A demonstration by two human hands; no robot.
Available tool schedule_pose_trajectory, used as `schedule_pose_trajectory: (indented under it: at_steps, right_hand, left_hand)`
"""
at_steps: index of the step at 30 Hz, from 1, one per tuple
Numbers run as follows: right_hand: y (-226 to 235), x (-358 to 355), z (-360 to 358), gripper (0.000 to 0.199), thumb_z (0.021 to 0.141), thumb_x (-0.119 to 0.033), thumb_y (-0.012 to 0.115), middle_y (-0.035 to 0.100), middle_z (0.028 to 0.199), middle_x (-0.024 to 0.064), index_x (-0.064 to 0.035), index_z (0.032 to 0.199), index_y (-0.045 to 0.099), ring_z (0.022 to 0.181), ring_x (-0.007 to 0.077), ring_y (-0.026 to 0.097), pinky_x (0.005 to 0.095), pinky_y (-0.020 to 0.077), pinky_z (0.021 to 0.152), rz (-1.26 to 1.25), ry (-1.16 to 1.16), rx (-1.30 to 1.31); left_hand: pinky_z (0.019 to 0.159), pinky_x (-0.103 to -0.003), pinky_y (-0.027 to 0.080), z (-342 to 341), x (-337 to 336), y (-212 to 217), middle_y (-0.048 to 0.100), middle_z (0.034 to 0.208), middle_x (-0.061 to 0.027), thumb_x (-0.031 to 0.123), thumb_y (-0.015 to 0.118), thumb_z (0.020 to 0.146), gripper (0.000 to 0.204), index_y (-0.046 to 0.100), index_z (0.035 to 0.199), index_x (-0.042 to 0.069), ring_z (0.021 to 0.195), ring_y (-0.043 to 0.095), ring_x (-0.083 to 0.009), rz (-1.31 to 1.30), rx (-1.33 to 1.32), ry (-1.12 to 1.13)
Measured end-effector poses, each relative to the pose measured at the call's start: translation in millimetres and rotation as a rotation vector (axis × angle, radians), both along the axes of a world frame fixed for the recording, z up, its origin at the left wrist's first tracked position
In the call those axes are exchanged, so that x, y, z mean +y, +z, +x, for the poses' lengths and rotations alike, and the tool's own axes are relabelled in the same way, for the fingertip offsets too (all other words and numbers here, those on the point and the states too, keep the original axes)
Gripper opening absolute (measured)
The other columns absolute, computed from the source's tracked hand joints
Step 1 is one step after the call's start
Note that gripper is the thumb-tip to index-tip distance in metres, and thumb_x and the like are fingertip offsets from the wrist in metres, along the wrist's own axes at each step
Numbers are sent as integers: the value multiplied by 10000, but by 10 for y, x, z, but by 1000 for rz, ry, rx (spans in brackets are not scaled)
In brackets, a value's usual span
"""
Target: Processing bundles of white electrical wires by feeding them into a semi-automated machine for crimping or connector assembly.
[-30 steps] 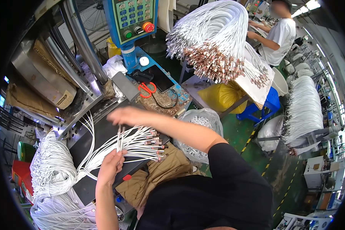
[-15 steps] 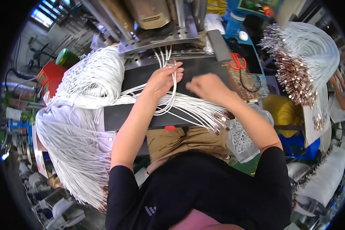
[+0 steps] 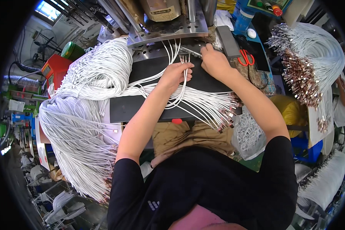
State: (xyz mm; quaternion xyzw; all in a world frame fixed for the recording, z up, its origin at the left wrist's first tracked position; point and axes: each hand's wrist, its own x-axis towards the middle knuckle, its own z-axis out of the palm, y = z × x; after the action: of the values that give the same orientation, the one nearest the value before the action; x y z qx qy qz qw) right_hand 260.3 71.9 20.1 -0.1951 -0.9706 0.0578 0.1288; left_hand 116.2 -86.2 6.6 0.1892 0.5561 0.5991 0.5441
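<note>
My left hand (image 3: 175,76) is closed around a few white cables (image 3: 184,81), with their small metal connector ends sticking up past the fingertips. Other white cables (image 3: 174,48) run from just beyond it to beneath the press (image 3: 168,33). At the press's front edge, my right hand (image 3: 215,62) has its fingers curled together beside the end of a narrow metal bar (image 3: 189,51); what they grip, if anything, is hidden. Below both hands a bundle of white cables (image 3: 207,101) lies across the black work surface (image 3: 142,71), its brown-and-metal connectors fanned to the right.
Large heaps of white cable (image 3: 99,73) stand at left, some hanging over the edge. To the right are red-handled scissors (image 3: 246,57), a grey block (image 3: 227,41) and a hanging cable coil (image 3: 318,53). A clear bag of small pieces (image 3: 249,132) sits by my right forearm.
My right hand has moved away from me, from above the cable bundle to the press's front edge. The left hand still holds its cables. The whole view has shifted slightly.
</note>
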Motion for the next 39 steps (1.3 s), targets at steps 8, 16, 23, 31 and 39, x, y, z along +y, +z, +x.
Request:
schedule_pose_trajectory:
  at_steps: [8, 16, 23, 31, 39]
  right_hand:
    - [38, 155, 256, 484, 936, -204, 625, 666, 861, 11, -4, 1377, 643, 633, 52, 512, 222, 309, 470, -1436, -175, 243]
    - [-215, 9, 198, 350, 993, -218, 539, 755, 891, 104, -11, 1194, 737, 731, 165, 683, 321, 532, 768, -1144, -175, 427]
    - [-218, 107, 196, 403, 899, -273, 682, 757, 866, 111, 3, 1186, 742, 717, 165, 686, 320, 526, 694, -1050, -61, 252]
    - [-185, 156, 270, 311, 897, -168, 685, 637, 768, 2, 17, 1145, 724, 635, 57, 533, 243, 379, 563, -1228, -125, 342]
    - [-235, 118, 267, 429, 854, -317, 796, 747, 878, 82, -1, 1141, 753, 799, 139, 682, 284, 518, 728, -1032, 9, 314]
  left_hand:
    - [571, -226, 431, 112, 59, 107, 637, 777, 22, 240, 722, 970, 233, 800, 1028, 28, 610, 566, -86, -88, 160, -197]
    - [657, -194, 484, 177, 143, 193, 663, 809, 45, 285, 703, 1005, 291, 766, 1114, 22, 675, 611, -59, -198, 180, -285]
    - [719, -219, 531, 147, 100, 128, 713, 887, -3, 329, 728, 998, 326, 746, 1085, 16, 744, 670, -99, -129, 172, -266]
    - [596, -203, 419, 41, 44, 141, 666, 776, 22, 282, 743, 977, 249, 771, 994, 36, 648, 571, -65, -164, 187, -259]
    - [729, -255, 536, 171, 97, 126, 705, 879, -10, 284, 718, 985, 299, 777, 1120, 24, 745, 661, -118, -122, 155, -157]
